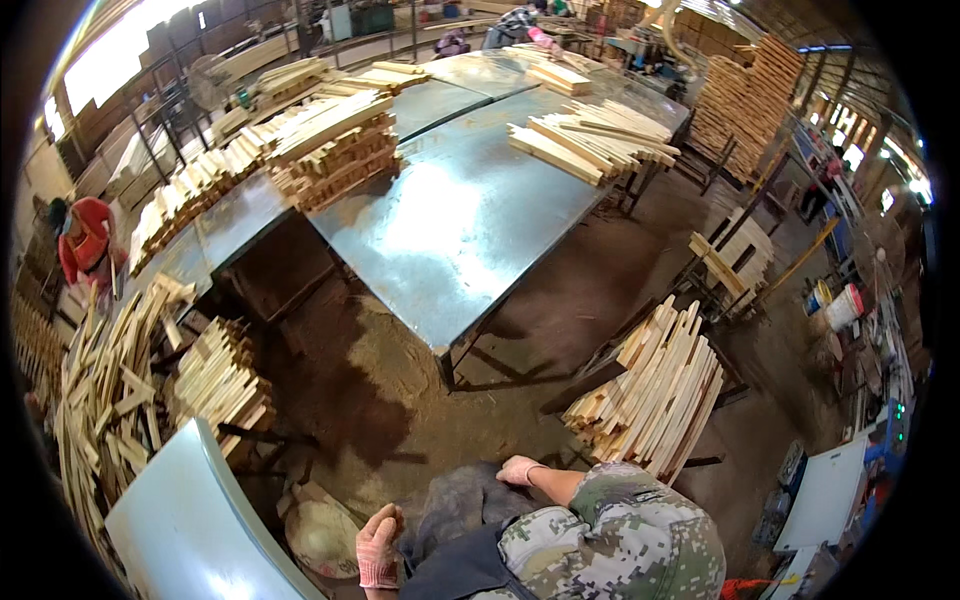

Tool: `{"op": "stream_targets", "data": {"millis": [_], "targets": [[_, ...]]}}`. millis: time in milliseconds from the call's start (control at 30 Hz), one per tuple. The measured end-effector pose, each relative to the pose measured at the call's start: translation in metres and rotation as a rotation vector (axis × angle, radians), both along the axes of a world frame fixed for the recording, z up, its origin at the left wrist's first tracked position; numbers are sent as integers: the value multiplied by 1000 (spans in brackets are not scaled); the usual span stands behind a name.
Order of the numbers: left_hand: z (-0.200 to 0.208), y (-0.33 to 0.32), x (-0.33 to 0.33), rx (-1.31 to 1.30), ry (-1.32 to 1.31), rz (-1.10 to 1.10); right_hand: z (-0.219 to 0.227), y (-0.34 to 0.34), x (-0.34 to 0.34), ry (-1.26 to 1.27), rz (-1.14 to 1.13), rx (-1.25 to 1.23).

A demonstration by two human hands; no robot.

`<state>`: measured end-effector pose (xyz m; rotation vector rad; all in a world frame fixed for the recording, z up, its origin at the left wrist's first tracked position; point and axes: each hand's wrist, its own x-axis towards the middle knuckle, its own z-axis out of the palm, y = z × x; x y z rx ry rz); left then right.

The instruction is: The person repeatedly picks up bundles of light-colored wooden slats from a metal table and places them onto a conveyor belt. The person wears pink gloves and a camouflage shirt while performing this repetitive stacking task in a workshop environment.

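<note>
My left hand, in a pale pink knitted glove, is raised beside my dark apron with its fingers curled closed. No object shows in it. At the far edge of the same dark cloth lies my right hand, gloved too, its fingers bent together. What they grip, if anything, is hidden. The camouflage sleeve covers that arm down toward the wrist. Just left of my left hand a round pale sack-like thing sits on the floor.
A large metal table stands ahead, carrying piles of wooden strips. Another strip stack rests on a low stand to the right. Loose slats heap at left, behind a curved metal sheet. A person in red works far left.
</note>
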<state>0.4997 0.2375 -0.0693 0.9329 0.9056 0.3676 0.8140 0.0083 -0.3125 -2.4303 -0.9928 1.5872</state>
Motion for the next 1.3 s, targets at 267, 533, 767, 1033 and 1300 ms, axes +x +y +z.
{"op": "stream_targets", "data": {"millis": [267, 533, 767, 1033, 1300], "targets": [[5, 128, 88, -75, 11, -163, -103, -13, 56, -82, 40, -11], [-8, 341, 167, 169, 153, -305, 57, 260, 128, 185, -512, 95], [37, 461, 251, 221, 131, -459, 82, 435, 181, 349, -941, 206], [-4, 573, 275, 125, 339, -380, 53, 597, 243, 353, -705, 161], [-3, 741, 321, 131, 519, -78, 29, 831, 356, 207, -226, 413]]}}
